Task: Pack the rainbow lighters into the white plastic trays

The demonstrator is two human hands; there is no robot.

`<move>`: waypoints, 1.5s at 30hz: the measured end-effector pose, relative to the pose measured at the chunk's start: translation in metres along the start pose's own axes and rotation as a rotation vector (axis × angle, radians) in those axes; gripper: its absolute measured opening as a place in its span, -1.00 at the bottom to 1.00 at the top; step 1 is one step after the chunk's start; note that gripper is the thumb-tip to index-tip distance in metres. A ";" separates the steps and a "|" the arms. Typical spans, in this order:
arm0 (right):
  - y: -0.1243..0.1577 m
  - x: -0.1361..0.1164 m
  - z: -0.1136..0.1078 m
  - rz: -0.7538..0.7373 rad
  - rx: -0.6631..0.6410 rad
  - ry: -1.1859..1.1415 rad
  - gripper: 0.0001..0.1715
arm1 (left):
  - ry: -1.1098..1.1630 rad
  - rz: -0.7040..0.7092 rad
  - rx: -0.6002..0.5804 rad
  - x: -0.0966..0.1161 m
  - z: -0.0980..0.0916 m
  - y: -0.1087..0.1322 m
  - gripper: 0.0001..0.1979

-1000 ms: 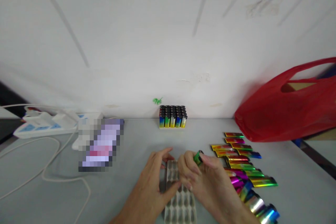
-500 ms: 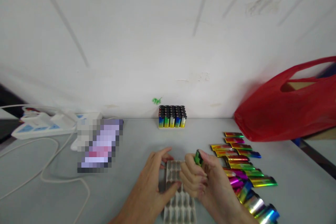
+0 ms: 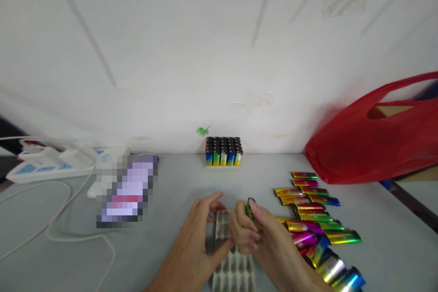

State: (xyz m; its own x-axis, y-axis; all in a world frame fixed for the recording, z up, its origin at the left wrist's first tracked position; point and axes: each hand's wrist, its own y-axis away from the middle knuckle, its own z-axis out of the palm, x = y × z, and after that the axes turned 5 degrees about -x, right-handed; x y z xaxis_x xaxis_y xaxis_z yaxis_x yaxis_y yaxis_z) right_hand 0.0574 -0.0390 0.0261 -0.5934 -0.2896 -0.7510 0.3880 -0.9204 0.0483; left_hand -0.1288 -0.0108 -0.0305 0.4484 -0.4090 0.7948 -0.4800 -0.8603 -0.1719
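My right hand (image 3: 251, 230) is closed around a small green item (image 3: 249, 209), which looks like a lighter with a dark end, its top poking out between thumb and forefinger. Beneath and beside both hands lies a grey tray (image 3: 233, 269) with rows of hollows, partly hidden by them. My left hand (image 3: 201, 228) rests at the tray's left side, fingers apart, with the thumb over the tray. Loose shiny lighters (image 3: 310, 215) in several colours lie to the right of my right hand.
A block of upright lighters (image 3: 223, 152) stands against the wall. On the left are a phone (image 3: 130, 189), a white power strip (image 3: 51, 164) and loose cables. A red bag (image 3: 372, 146) sits at the back right.
My right hand has shifted slightly left with the green item and turned a little, uncovering more of the lighters beside it. My left hand has hardly moved.
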 end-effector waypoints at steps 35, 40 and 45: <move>-0.006 0.013 -0.014 -0.234 -0.028 0.302 -0.42 | 0.035 -0.029 0.088 0.004 0.003 0.000 -0.26; -0.004 0.016 -0.016 -0.202 -0.046 0.311 -0.48 | 0.046 0.002 0.096 0.003 0.003 0.000 -0.25; -0.002 0.016 -0.016 -0.186 -0.014 0.325 -0.44 | 0.054 -0.043 0.084 0.008 0.001 0.000 -0.27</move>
State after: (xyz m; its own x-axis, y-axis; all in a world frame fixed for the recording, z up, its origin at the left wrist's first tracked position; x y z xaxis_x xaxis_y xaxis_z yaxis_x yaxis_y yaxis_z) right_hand 0.0585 -0.0378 0.0028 -0.4002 -0.0171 -0.9163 0.3057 -0.9451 -0.1159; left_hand -0.1249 -0.0142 -0.0246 0.4250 -0.3565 0.8320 -0.3954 -0.9000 -0.1836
